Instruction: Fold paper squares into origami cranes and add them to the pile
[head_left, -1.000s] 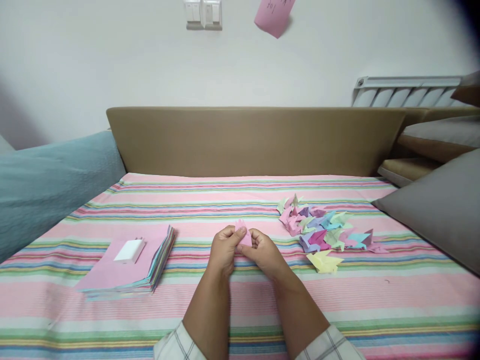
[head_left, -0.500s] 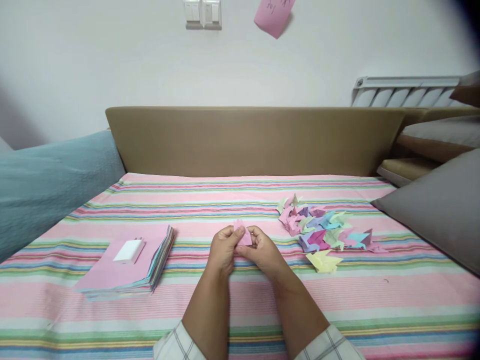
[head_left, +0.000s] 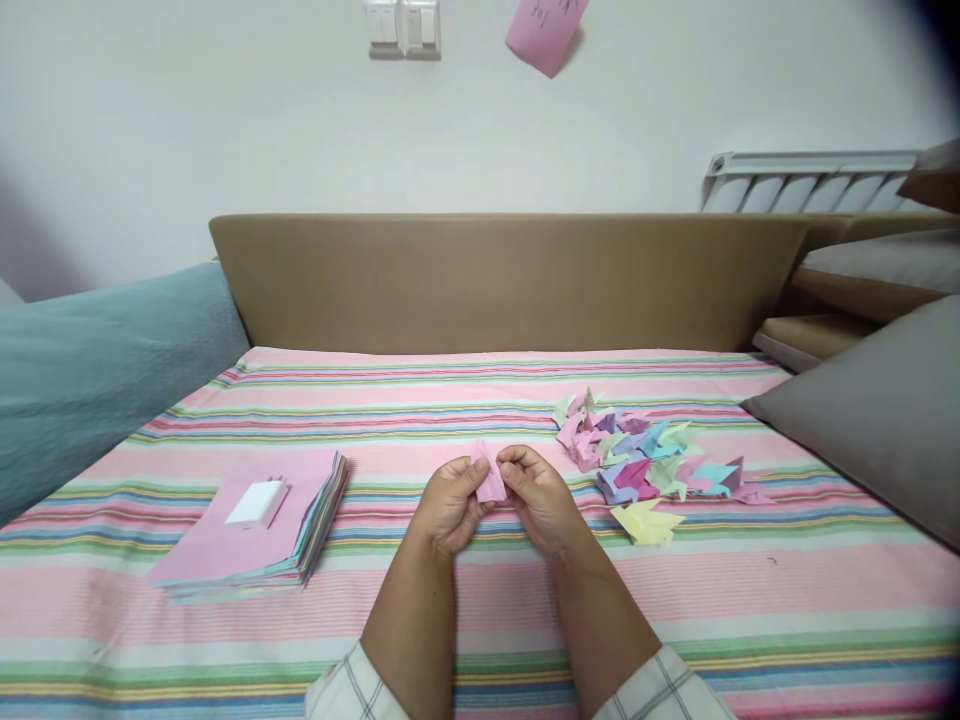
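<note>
A small folded piece of pink paper (head_left: 491, 478) is held up between my two hands, above the striped cloth (head_left: 420, 395). My left hand (head_left: 454, 500) pinches its left side, the thumb lying on the near face. At its right edge, my right hand (head_left: 538, 500) grips the paper between thumb and fingers. Parts of the fingers are hidden behind the paper. To the right lies a group of folded paper cranes (head_left: 630, 450) in pink, purple, blue and green, with a yellow paper crane (head_left: 646, 523) nearest me.
On the left, a white charger plug (head_left: 257, 504) rests on a stack of coloured paper (head_left: 225, 550). A brown backrest (head_left: 495, 285) runs along the far side. Grey cushions (head_left: 885, 400) are at the right, a blue-covered armrest (head_left: 112, 370) at the left.
My right hand has shifted to the paper's right edge, with its fingers now drawn together there. More of the pink paper shows between my hands. The cranes and paper stack stay put.
</note>
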